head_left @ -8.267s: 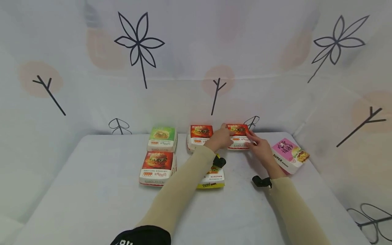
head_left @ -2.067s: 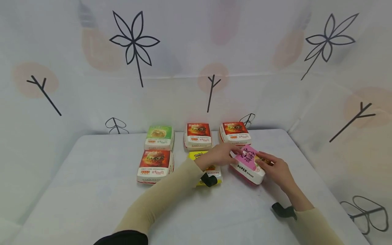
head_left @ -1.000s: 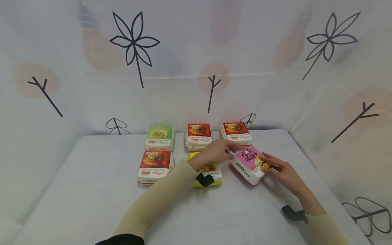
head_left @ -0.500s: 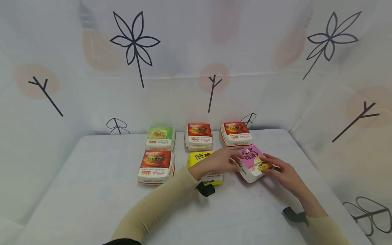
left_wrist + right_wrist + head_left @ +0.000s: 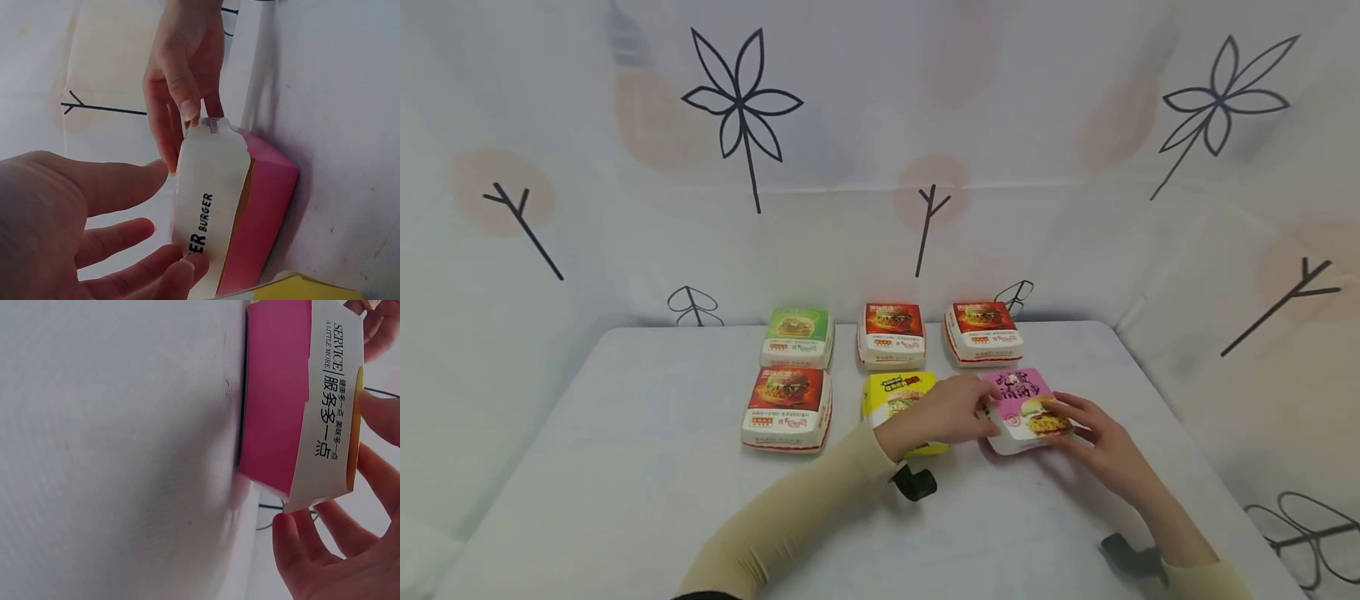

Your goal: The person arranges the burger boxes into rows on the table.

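Observation:
A pink and white burger box [image 5: 1017, 408] lies on the right part of the table, pink lid up. In the head view my left hand [image 5: 951, 410] reaches its left side. The left wrist view has that hand's thumb stretched out and fingertips against the white lettered side [image 5: 209, 206]. At the box's right end, my right hand [image 5: 1101, 446] holds the near corner, thumb at the side and fingers over the lid. Its spread fingers [image 5: 347, 531] show in the right wrist view. A yellow burger box [image 5: 898, 392] sits partly behind my left hand.
Two red burger boxes [image 5: 891, 333] [image 5: 983, 332] stand along the table's back edge. A green burger box [image 5: 796, 335] is at the back left, with another red burger box [image 5: 786, 408] in front of it. A patterned cloth wall [image 5: 850, 233] rises behind the table.
Since the earliest frame, the pink box has come left from the table's right edge to below the back-right red box. Lately it has turned straighter between my hands; my left hand has moved nearer.

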### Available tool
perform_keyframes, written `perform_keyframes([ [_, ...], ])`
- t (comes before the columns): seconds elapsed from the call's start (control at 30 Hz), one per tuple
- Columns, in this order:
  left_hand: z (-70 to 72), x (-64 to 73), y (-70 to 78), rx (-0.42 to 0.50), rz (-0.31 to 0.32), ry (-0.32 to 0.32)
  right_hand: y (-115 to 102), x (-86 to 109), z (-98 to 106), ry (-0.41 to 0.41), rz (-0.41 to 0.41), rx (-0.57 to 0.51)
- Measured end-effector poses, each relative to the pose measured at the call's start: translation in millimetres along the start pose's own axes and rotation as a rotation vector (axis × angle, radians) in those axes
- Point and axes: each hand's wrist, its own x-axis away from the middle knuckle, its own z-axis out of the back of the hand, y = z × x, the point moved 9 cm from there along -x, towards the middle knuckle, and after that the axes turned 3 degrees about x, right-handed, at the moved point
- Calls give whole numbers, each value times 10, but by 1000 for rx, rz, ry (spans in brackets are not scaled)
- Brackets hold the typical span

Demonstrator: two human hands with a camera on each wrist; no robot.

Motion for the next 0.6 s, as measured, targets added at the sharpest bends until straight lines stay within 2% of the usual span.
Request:
perform_keyframes([
  [0.1, -10, 7, 14, -34, 17, 13, 3, 14, -1, 10, -8, 5],
  [0.3, 48, 16, -19, -15, 55, 73, -19, -3, 14, 57, -5, 5],
  [0.47, 124, 43, -63, 45, 20, 108, -15, -7, 43, 77, -26, 16],
  [0.6, 232, 118, -121, 121, -15, 138, -28, 16, 78, 103, -34, 11],
])
